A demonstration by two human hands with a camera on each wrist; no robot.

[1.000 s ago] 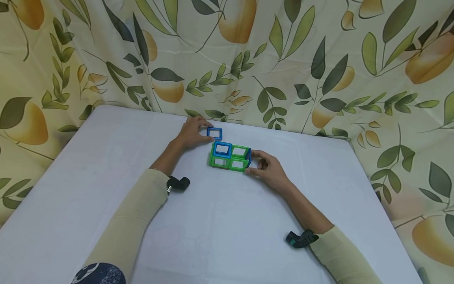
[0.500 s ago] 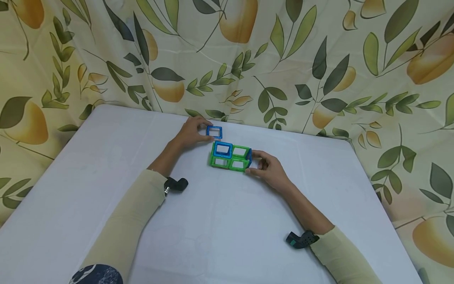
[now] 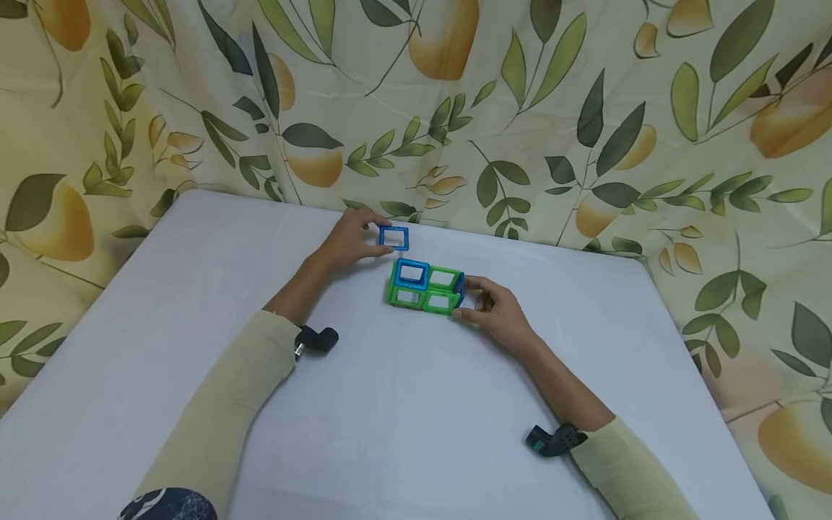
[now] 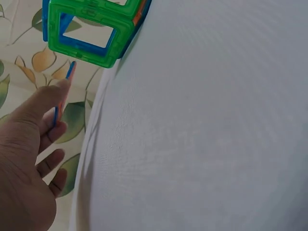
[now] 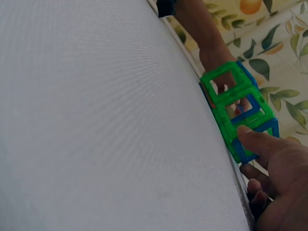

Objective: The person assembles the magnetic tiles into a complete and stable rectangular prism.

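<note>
Between thumb and fingers, my left hand [image 3: 347, 240] pinches a blue square magnetic tile [image 3: 406, 239], an open frame; the left wrist view has the tile [image 4: 71, 70] nearly edge-on, with a reddish face. Just in front of it on the table stands a box-like build of magnetic tiles [image 3: 425, 295], green along the front with blue tiles at the top left and right end. My right hand [image 3: 497, 314] grips that right end, thumb at the near corner. In the right wrist view, the thumb lies against the build [image 5: 225, 97]; some fingers are hidden behind it.
A white cloth covers the table [image 3: 416, 419], whose far edge lies just behind my left hand. Beyond it hangs a curtain [image 3: 390, 108] with leaves and fruit. Each wrist carries a small black camera, the left camera [image 3: 318, 339] and the right camera [image 3: 555, 439].
My left hand has drawn the blue tile slightly away from the build, toward the far edge. The right hand and the build stay put; the head view has shifted a little.
</note>
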